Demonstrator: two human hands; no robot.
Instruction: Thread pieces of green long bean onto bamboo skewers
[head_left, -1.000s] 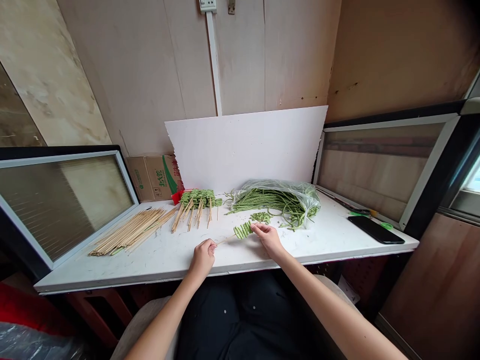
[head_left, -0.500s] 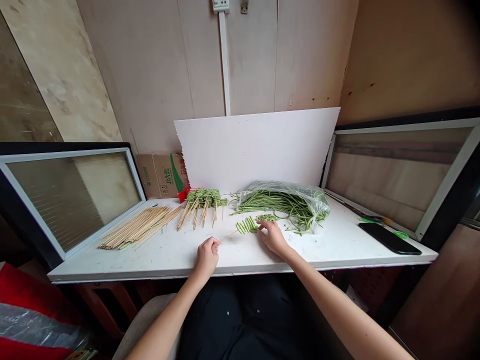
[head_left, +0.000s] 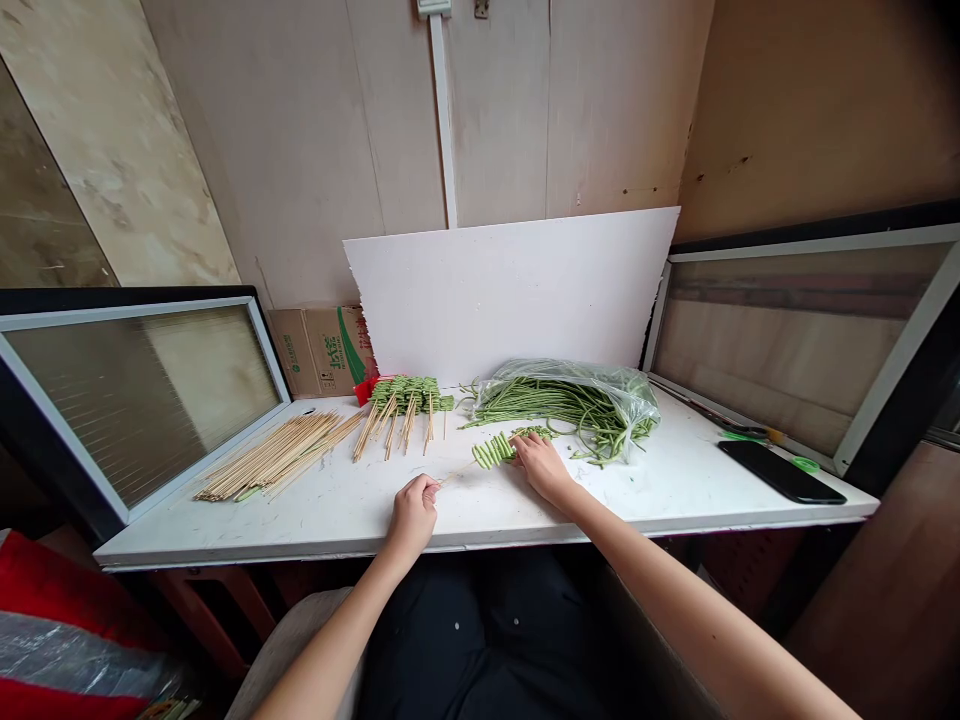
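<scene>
My left hand [head_left: 412, 515] is closed on the near end of a thin bamboo skewer [head_left: 456, 474] above the white table. A row of cut green bean pieces [head_left: 490, 451] is threaded crosswise on the skewer's far part. At the right end of that row is my right hand [head_left: 545, 470], its fingers bent down and together; they hide the skewer's tip and whatever they pinch. Just behind these fingers lies a small pile of cut bean pieces [head_left: 536, 431], partly covered by the hand. Behind it, long green beans [head_left: 544, 400] spill from a clear plastic bag [head_left: 643, 400].
Bare bamboo skewers [head_left: 277, 455] lie heaped on the left of the table [head_left: 300, 530]. Several filled bean skewers [head_left: 409, 393] are stacked at the back, before a cardboard box [head_left: 319, 350]. A black phone [head_left: 780, 471] lies at the right. A white board [head_left: 510, 295] stands behind.
My right hand has shifted slightly at the row's end, its fingers now more drawn together and covering more of the pile. The left hand keeps its hold on the skewer.
</scene>
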